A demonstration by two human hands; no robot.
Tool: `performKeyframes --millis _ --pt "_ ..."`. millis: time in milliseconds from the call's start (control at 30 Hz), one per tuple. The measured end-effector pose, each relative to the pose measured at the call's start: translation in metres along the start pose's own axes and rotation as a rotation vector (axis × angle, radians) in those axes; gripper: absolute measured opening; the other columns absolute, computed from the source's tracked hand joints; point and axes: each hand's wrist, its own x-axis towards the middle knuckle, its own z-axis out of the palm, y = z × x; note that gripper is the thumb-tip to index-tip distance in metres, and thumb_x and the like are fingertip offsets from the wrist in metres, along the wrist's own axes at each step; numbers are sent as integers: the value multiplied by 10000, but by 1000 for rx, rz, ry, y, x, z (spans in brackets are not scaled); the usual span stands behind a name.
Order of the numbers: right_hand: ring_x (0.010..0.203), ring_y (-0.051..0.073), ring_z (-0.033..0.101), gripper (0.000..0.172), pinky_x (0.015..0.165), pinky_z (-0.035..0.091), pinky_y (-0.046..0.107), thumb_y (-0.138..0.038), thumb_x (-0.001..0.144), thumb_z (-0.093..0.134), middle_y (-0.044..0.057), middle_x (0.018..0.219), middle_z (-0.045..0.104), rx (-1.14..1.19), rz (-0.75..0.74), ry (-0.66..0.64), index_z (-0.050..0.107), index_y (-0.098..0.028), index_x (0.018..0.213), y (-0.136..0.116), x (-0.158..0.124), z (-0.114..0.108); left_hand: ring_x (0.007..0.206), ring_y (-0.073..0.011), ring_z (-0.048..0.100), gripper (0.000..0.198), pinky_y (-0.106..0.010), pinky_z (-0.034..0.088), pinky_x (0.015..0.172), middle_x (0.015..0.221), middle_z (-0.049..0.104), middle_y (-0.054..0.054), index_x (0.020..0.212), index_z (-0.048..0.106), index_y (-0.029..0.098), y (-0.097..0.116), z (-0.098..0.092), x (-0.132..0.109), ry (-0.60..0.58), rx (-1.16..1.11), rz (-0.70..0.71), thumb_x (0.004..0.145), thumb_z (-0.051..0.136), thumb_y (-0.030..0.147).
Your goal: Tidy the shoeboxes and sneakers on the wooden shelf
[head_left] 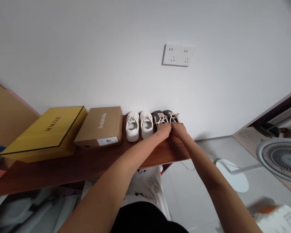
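Observation:
A pair of dark sneakers with cream laces stands side by side near the right end of a reddish-brown wooden shelf [140, 155], toes toward the wall. My left hand [164, 130] is closed at the heel of the left dark sneaker [157, 116]. Beside it, my right hand [178, 128] is closed at the heel of the right dark sneaker [168, 113]. Both hands cover the backs of these shoes, and their fingertips are partly hidden. Just to the left sits a white pair, a left white sneaker [132, 132] and a right white sneaker [146, 129].
Left of the shoes lie a brown shoebox [97, 123] and a yellow box [50, 129]. A wall socket [178, 55] is above. A fan [281, 160] and a round white base [232, 176] stand to the right. White printed cloth [147, 187] hangs below the shelf.

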Motion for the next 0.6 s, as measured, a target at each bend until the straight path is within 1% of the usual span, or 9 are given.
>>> performKeyframes --millis 100,167,200,267,333,400,500,567,600 --pt "1088 331 604 293 925 422 409 -264 884 615 226 1173 661 4 67 136 612 -120 1139 -1 -11 -3 1278 -330 539 481 -441 416 1075 1323 575 -216 1335 518 93 -9 0 -23 171 -3 85 883 653 184" --pt "1101 349 583 321 945 425 442 -267 895 582 235 1192 642 90 134 270 600 -119 1180 -5 -21 -8 1307 -312 504 528 -438 398 1096 1372 539 -200 1398 457 122 -20 -2 -48 290 -38 142 911 627 231" --pt "1102 346 580 317 957 427 450 -270 910 550 231 1195 638 179 147 333 597 -121 1186 -10 -27 -11 1317 -300 493 540 -432 392 1104 1390 526 -187 1423 431 139 -27 -5 -64 322 -70 155 924 608 243" --pt "1076 315 592 312 965 446 440 -314 932 513 206 1180 645 455 117 427 593 -133 1173 -30 -39 -15 1315 -268 494 512 -410 392 1114 1396 528 -157 1434 425 173 -46 -11 -101 350 -166 167 946 563 239" --pt "1009 270 619 350 932 485 409 -416 931 520 162 1132 664 824 69 453 580 -157 1158 -67 -52 -15 1278 -238 524 440 -387 410 1104 1351 566 -126 1392 479 206 -70 -17 -143 372 -299 149 955 528 225" --pt "932 233 637 432 870 520 377 -534 897 548 110 1047 678 1206 69 410 561 -186 1152 -119 -65 -10 1196 -227 577 368 -383 451 1060 1265 615 -101 1312 549 234 -101 -20 -185 426 -459 63 944 540 239" --pt "861 198 640 489 827 536 337 -588 789 668 38 903 667 1656 149 237 567 -216 1089 -211 -79 2 992 -205 642 283 -369 511 949 1050 663 -70 1181 608 221 -160 -16 -242 596 -722 -192 900 586 246" --pt "833 180 649 474 781 550 312 -567 773 700 33 911 662 1883 236 2 569 -219 1067 -266 -79 7 865 -182 635 207 -343 532 859 904 639 -40 1070 620 205 -205 -11 -276 758 -880 -432 868 610 252" --pt "838 175 656 447 773 554 302 -560 792 687 46 936 660 1952 287 -122 573 -215 1053 -288 -77 8 807 -164 619 172 -317 535 799 867 615 -26 1024 608 201 -228 -9 -291 853 -967 -559 860 610 252"
